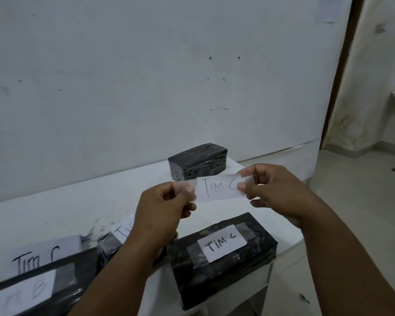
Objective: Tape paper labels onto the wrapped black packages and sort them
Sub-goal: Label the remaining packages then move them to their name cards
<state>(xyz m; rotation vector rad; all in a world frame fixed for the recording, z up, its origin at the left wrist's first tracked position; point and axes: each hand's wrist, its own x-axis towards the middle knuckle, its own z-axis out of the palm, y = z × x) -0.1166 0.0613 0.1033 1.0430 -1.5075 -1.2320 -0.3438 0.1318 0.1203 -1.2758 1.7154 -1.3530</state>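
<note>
- Four black packages on the white table [55,215]: one bare package [197,161] at the back by the wall; a labelled package [221,258] nearest; two more [110,245] [32,290] to its left, partly hidden
- One loose paper label [219,187], marked "Tim C", held in the air above the labelled package, in front of the bare one
- Left hand [164,208] pinches the tape at the label's left end; right hand [276,190] pinches its right end; both forearms reach forward

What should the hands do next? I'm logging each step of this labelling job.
Probably carry the label, pinched between left hand and right hand, to the bare package at the back: it alone shows no label, and tape already sticks out from the label's ends.
</note>
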